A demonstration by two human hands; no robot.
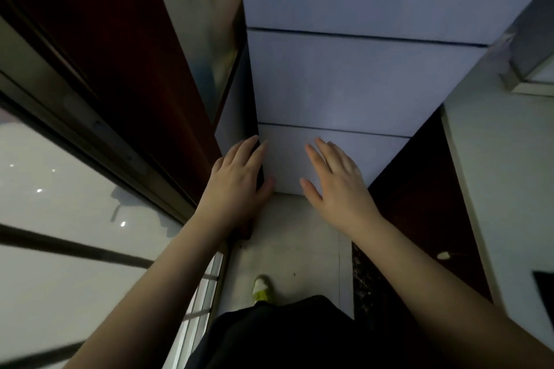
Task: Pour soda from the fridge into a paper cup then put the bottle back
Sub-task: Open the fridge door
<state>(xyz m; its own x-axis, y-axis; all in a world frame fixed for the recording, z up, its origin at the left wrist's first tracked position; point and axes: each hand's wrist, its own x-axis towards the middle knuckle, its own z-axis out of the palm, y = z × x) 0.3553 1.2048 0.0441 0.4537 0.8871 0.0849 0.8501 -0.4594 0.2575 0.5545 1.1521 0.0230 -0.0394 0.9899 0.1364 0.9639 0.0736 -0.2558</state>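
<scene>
Stage: we judge that we are either at the very start or at the very end; the fridge [344, 75] stands shut in front of us, and no bottle and no paper cup show anywhere in view, so the picture alone cannot settle which.
Done: nothing that we can confirm from here (no soda poured, no cup filled that we can see).
Left: if this is the start, we have to open a door, take the bottle out, pour, return it and close up.
Soda bottle: out of sight; we suppose it is behind the closed doors, but that is a guess.
Left hand [239, 174]: fingers fairly straight and spread, lying at the left edge of the lowest fridge panel, fingertips reaching to the dark gap beside it; it holds nothing.
Right hand [335, 183]: open and wide, fingers straight, palm toward the same lowest panel; whether it touches or only hovers we cannot tell.
Fridge front: smooth, flat, pale bluish panels, matt, split by two thin dark seams into three sections; no handle shows.
Left side: a dark reddish wooden frame [135, 84], glossy, next to a pale glass pane with dark bars.
Floor [293, 234]: light, dull tiles with faint specks.
Below: a yellow-green shoe [263, 289] and dark clothing.
</scene>
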